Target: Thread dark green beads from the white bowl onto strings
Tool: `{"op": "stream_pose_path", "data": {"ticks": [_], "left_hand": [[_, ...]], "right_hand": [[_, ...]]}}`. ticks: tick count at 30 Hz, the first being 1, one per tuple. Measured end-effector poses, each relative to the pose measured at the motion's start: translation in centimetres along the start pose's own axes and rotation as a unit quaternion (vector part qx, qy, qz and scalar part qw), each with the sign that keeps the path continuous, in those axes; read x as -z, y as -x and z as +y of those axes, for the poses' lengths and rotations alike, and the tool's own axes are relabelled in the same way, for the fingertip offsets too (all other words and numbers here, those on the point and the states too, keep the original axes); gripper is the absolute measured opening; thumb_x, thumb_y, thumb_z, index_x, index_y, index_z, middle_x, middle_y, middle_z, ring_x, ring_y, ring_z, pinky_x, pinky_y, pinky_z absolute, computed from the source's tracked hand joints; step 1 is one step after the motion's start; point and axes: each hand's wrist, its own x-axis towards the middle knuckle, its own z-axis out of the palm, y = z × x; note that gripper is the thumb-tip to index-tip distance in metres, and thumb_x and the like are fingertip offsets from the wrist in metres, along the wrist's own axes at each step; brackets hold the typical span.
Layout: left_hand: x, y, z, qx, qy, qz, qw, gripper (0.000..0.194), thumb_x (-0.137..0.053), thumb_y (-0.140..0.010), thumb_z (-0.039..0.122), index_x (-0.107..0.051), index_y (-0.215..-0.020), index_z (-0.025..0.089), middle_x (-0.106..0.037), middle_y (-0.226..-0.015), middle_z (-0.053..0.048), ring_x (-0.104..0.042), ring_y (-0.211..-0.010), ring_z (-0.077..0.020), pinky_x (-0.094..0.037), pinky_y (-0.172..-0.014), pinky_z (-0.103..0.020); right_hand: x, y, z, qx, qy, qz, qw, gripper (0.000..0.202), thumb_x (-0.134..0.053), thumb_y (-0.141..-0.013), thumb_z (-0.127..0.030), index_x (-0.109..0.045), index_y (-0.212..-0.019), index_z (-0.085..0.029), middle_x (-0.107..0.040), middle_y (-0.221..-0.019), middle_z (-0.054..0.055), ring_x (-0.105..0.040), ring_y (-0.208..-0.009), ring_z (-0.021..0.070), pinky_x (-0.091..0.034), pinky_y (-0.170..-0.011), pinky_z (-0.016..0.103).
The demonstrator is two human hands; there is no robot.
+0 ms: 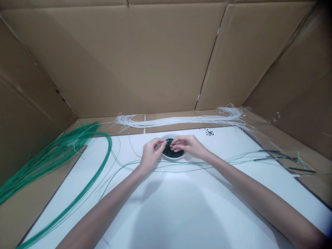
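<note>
A white bowl (174, 158) of small black beads (172, 152) stands on the white board in front of me. My left hand (151, 152) is at the bowl's left rim, thumb and forefinger pinched on a thin pale cord (168, 141) whose end points over the beads. From the right, my right hand (188, 145) reaches over the bowl with its fingertips closed together by the cord's end. Whatever those fingertips hold is too small to make out. Thin green cords (140, 162) run across the board beneath my wrists.
Bundled green cords (103, 152) curve along the left side. White cords (173, 121) lie along the back by the cardboard wall (145, 62). Loose black beads (209, 132) sit behind the bowl. At right, green cords carry dark beaded lengths (285, 157).
</note>
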Motion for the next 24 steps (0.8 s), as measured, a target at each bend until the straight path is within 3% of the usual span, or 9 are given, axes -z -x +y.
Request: {"op": "stream_pose_path", "data": {"ticks": [3, 5, 9, 24], "left_hand": [[-1.3, 0.8, -1.1, -0.043, -0.01, 0.079, 0.996, 0.017, -0.045, -0.082, 0.027, -0.056, -0.081, 0.015, -0.058, -0.076, -0.002, -0.049, -0.062, -0.0093, -0.038, -0.056, -0.019], [-1.8, 1.2, -1.6, -0.086, -0.04, 0.103, 0.99, 0.015, -0.044, -0.083, 0.025, -0.055, -0.082, 0.015, -0.057, -0.076, -0.003, -0.05, -0.066, -0.0101, -0.039, -0.061, -0.02], [-2.2, 1.4, -2.1, -0.138, -0.076, 0.097, 0.983, 0.011, -0.044, -0.083, 0.021, -0.054, -0.084, 0.016, -0.055, -0.074, -0.002, -0.051, -0.069, -0.0106, -0.04, -0.066, -0.022], [-2.2, 1.4, -2.3, -0.185, -0.099, 0.072, 0.975, 0.01, -0.043, -0.083, 0.019, -0.053, -0.086, 0.017, -0.055, -0.073, -0.002, -0.049, -0.068, -0.0115, -0.041, -0.066, -0.023]], "right_hand": [[0.2, -0.2, 0.4, -0.003, -0.032, 0.006, 0.999, 0.024, -0.064, -0.064, -0.028, -0.064, -0.08, -0.011, -0.068, -0.079, 0.007, -0.065, -0.078, 0.0192, -0.052, -0.076, 0.033], [0.3, -0.3, 0.6, -0.005, -0.041, 0.01, 0.999, 0.026, -0.065, -0.063, -0.028, -0.065, -0.081, -0.01, -0.068, -0.08, 0.008, -0.065, -0.078, 0.0194, -0.053, -0.076, 0.033], [0.4, -0.4, 0.6, -0.006, -0.068, 0.007, 0.998, 0.028, -0.066, -0.063, -0.029, -0.066, -0.084, -0.01, -0.068, -0.08, 0.008, -0.065, -0.075, 0.0187, -0.054, -0.073, 0.032], [0.1, -0.1, 0.3, 0.006, -0.083, 0.027, 0.996, 0.02, -0.07, -0.058, -0.024, -0.066, -0.075, -0.013, -0.068, -0.069, 0.003, -0.065, -0.07, 0.0172, -0.054, -0.067, 0.029]]}}
